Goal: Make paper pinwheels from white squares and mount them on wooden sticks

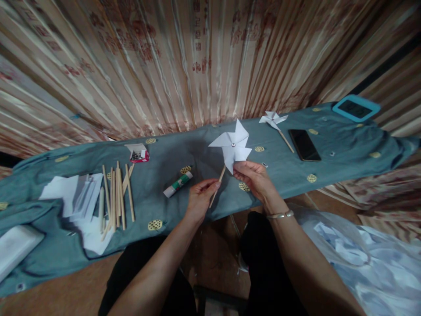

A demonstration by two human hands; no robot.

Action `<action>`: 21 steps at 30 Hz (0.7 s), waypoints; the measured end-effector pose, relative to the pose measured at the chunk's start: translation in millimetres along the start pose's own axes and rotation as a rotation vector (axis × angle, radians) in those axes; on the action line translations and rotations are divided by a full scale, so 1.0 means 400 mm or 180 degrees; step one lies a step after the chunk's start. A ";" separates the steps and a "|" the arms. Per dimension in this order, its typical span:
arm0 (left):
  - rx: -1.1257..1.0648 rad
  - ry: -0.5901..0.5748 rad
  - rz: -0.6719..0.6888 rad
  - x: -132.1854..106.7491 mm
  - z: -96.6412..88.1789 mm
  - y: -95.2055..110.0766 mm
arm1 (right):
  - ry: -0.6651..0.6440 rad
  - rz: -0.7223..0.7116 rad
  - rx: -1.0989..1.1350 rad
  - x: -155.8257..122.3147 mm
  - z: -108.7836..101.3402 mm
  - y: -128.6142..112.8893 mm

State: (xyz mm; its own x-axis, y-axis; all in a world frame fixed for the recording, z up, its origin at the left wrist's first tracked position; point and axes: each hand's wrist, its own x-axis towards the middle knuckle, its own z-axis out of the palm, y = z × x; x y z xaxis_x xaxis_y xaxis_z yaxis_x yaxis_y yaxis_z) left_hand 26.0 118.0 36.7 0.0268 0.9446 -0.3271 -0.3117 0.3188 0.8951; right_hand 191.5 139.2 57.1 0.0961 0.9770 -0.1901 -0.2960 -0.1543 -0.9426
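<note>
A white paper pinwheel [233, 146] on a thin wooden stick is held up over the grey-blue cloth [158, 175]. My left hand [201, 198] pinches the stick near its lower end. My right hand [254, 177] grips the lowest paper blade of the pinwheel between thumb and fingers; a metal bangle sits on that wrist. A pin head shows at the wheel's centre.
A second pinwheel [273, 119] lies at the back right beside a black phone [304, 145] and a blue-framed tablet [355, 108]. A glue stick [178, 184], a small box of pins [138, 153], several wooden sticks [115, 197] and white paper sheets [76, 196] lie left. A plastic bag [362, 259] is at lower right.
</note>
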 end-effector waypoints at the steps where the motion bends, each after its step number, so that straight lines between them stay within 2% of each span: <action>1: 0.0008 -0.0006 0.0005 0.000 0.002 0.000 | -0.0009 0.0004 -0.0001 -0.001 0.001 0.001; 13: -0.0118 -0.0036 -0.0082 -0.007 0.045 0.012 | -0.0105 -0.0125 -0.0129 -0.020 0.010 0.003; 21: -0.0366 -0.0175 -0.0026 -0.008 0.077 0.018 | 0.0104 -0.0350 -0.0238 -0.041 0.021 0.006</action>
State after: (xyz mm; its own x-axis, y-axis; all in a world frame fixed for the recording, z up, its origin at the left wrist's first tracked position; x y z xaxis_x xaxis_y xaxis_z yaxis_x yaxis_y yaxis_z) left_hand 53.0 119.8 53.4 0.0809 0.9459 -0.3143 -0.4181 0.3185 0.8507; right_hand 181.3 123.9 60.3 0.1553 0.9835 -0.0923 -0.2104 -0.0584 -0.9759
